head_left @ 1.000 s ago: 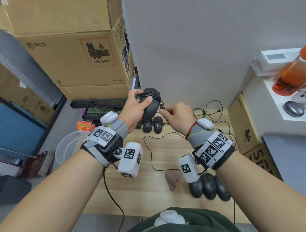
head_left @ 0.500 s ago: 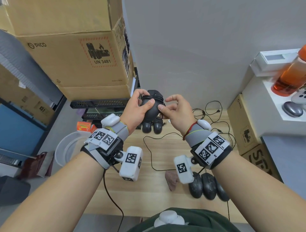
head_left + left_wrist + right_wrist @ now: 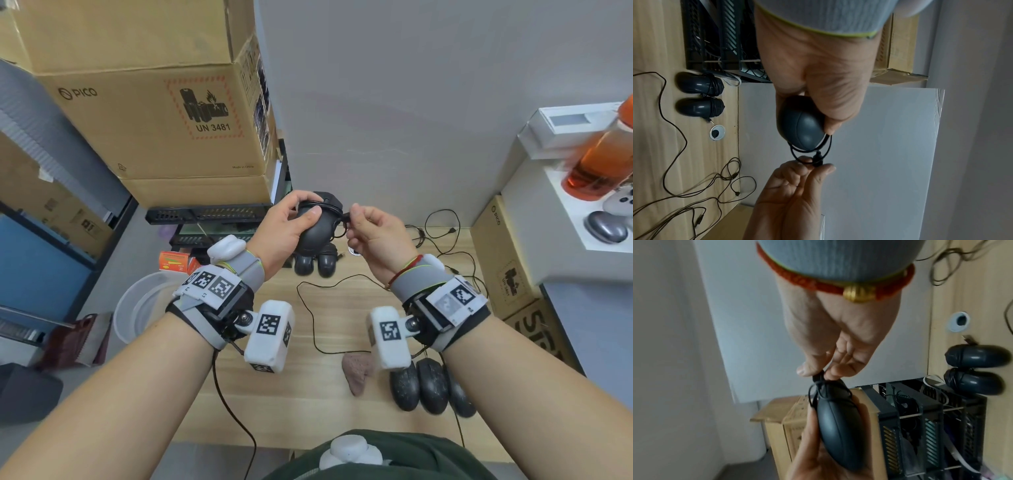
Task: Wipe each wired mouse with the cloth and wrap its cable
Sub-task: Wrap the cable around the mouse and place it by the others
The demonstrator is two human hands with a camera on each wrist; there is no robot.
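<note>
My left hand (image 3: 291,226) grips a dark grey wired mouse (image 3: 317,229) in the air above the back of the wooden desk (image 3: 308,394). Its cable (image 3: 824,146) is wound round the body, with a small loop hanging free. My right hand (image 3: 363,222) pinches the cable's plug end (image 3: 817,160) between thumb and forefinger, right beside the mouse (image 3: 838,426). Two wrapped mice (image 3: 315,263) lie on the desk below. Three dusty mice (image 3: 430,385) lie near my right wrist, and a pinkish cloth (image 3: 358,371) lies crumpled beside them.
Loose cables (image 3: 442,236) trail over the desk's right back. Cardboard boxes (image 3: 164,120) stack on black trays (image 3: 212,216) at the left. A white shelf (image 3: 579,219) on the right holds an orange bottle (image 3: 603,161). A grommet hole (image 3: 717,132) sits behind the wrapped mice.
My right hand came to the mouse, then drew slightly right, turning palm up with the cable end pinched. The left hand kept hold of the mouse.
</note>
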